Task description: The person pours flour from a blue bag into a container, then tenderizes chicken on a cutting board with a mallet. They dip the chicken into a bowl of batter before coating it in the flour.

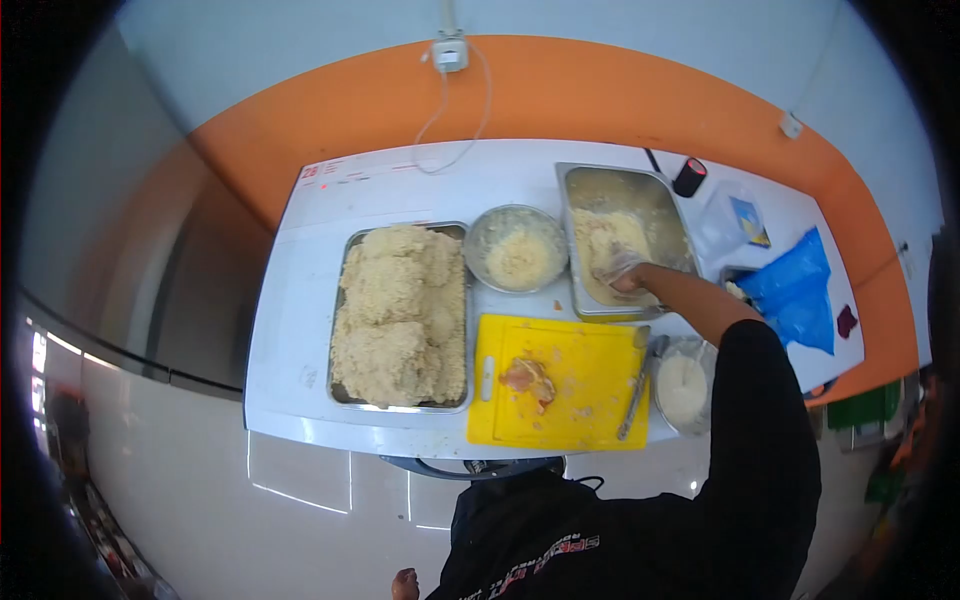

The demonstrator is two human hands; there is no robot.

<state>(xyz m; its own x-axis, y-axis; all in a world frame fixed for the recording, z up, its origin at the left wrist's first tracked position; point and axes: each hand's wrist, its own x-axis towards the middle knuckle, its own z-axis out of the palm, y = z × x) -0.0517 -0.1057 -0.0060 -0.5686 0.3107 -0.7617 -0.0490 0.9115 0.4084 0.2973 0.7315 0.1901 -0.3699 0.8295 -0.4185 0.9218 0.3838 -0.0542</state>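
My right hand (pixel 627 277), in a clear plastic glove, reaches down into a deep metal pan (pixel 665 200). Its fingers are curled into a pale, floury coating mix (pixel 610 235), which hides whatever they hold. Nearer to me lies a yellow cutting board (pixel 590 350) with a piece of raw meat (pixel 528 382) on its left part. A knife (pixel 634 395) rests along the board's right edge. Only a small part of my left hand (pixel 405 583) shows, low beside my body and away from the table, its fingers mostly out of view.
A metal tray (pixel 338 385) at left is heaped with crumb-coated pieces (pixel 400 310). A metal bowl (pixel 480 240) holds pale crumbs; another bowl (pixel 685 385) has whitish contents. To the right are a blue plastic bag (pixel 795 290), a clear bag (pixel 725 220) and a black cylinder (pixel 690 177).
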